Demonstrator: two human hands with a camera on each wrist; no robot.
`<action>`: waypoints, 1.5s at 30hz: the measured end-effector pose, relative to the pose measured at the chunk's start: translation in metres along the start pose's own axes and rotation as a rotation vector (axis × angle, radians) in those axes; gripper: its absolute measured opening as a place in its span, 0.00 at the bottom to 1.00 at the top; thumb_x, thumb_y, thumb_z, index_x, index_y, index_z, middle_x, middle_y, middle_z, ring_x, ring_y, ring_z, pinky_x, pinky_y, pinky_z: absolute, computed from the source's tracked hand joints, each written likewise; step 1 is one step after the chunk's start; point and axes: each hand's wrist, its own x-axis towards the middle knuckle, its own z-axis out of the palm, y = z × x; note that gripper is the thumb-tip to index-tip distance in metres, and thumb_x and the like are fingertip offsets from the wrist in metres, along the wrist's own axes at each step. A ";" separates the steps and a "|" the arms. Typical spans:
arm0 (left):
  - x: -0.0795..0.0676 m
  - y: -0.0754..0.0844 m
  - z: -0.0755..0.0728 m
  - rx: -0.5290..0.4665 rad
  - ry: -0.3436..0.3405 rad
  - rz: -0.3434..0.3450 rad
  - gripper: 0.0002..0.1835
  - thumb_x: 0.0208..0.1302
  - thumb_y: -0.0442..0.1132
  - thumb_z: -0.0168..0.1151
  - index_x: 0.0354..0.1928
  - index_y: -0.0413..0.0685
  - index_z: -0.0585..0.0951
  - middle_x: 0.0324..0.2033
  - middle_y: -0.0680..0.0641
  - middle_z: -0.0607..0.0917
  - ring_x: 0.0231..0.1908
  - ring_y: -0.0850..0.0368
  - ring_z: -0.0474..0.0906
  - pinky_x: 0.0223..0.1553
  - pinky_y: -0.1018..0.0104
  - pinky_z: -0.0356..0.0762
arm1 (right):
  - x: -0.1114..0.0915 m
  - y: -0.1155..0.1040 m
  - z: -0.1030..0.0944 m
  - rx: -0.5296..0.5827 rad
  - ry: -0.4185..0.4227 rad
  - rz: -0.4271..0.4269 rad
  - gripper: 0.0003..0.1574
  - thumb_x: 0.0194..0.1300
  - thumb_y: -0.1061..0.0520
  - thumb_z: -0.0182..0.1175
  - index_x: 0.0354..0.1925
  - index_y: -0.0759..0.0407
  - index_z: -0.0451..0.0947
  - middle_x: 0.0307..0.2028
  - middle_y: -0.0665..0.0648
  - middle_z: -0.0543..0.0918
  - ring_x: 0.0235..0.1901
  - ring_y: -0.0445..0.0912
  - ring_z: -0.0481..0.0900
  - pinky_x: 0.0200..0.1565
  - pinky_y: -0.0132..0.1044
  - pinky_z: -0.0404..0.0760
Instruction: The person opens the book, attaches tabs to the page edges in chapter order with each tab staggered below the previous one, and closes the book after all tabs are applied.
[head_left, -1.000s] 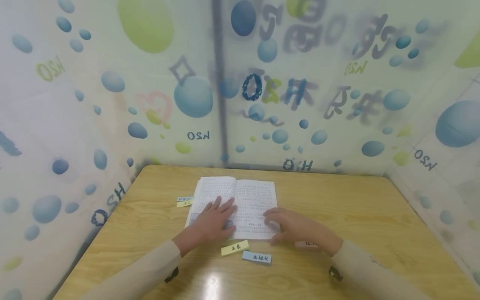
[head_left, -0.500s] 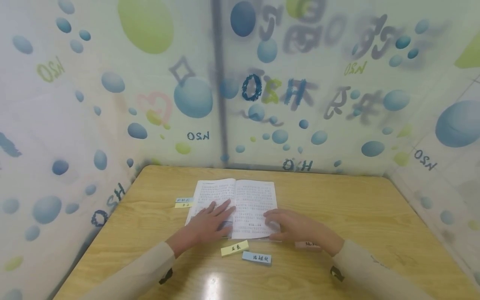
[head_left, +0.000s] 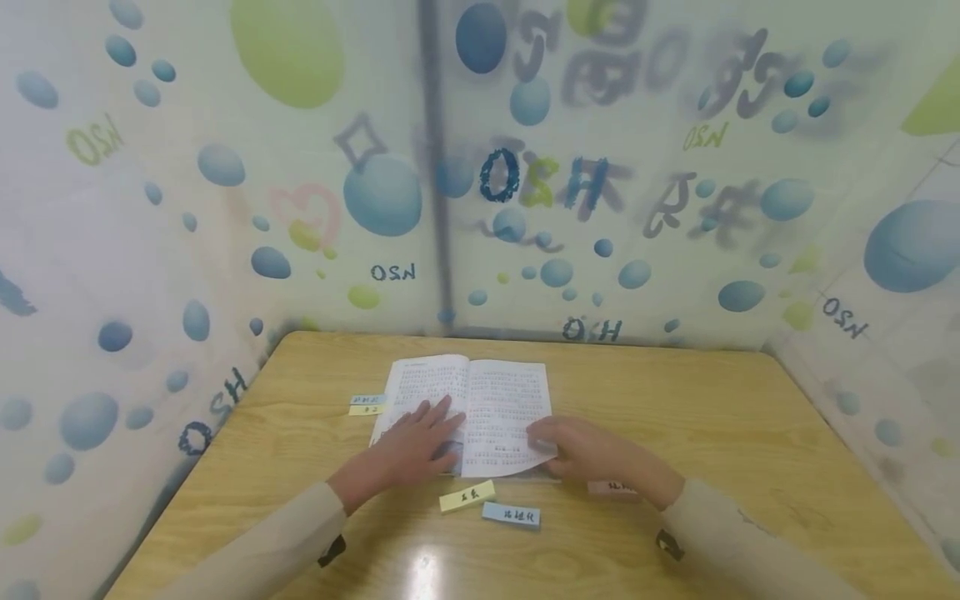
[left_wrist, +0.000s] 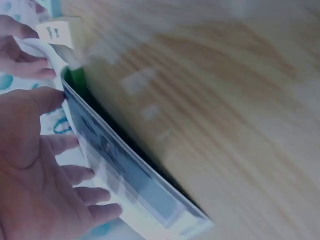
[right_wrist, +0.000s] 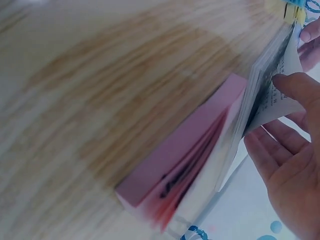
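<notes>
An open book (head_left: 427, 371) with printed pages lies on the wooden table. My left hand (head_left: 408, 446) rests with spread, straight fingers on its left page, over a printed picture near the bottom. At the right page's lower corner, my right hand (head_left: 592, 450) pinches the page (head_left: 495, 417) between thumb and fingers. The right wrist view shows that page (right_wrist: 272, 110) bent up from the stack, thumb on one face and fingers behind it. Beside the book there, close to my right hand (right_wrist: 295, 165), stands a pink pad of paper strips (right_wrist: 180, 150) with dark handwriting.
In front of the book lie a yellow labelled strip pad (head_left: 467, 497) and a blue one (head_left: 512, 514). Blue (head_left: 367, 400) and yellow strips (head_left: 366, 410) show at the book's left edge. A bubble-patterned wall (head_left: 637, 208) closes off the table's (head_left: 675, 400) back and sides.
The right page's lower right corner has lifted and curled in my right hand. My left hand has slid slightly left and towards me, still on the left page.
</notes>
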 end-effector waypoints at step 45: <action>0.021 0.008 -0.010 -0.120 0.169 -0.020 0.50 0.58 0.53 0.71 0.73 0.30 0.62 0.72 0.31 0.63 0.70 0.31 0.59 0.69 0.44 0.59 | -0.030 0.030 -0.025 0.046 0.245 -0.084 0.21 0.64 0.67 0.66 0.56 0.67 0.78 0.53 0.60 0.83 0.55 0.57 0.80 0.57 0.52 0.78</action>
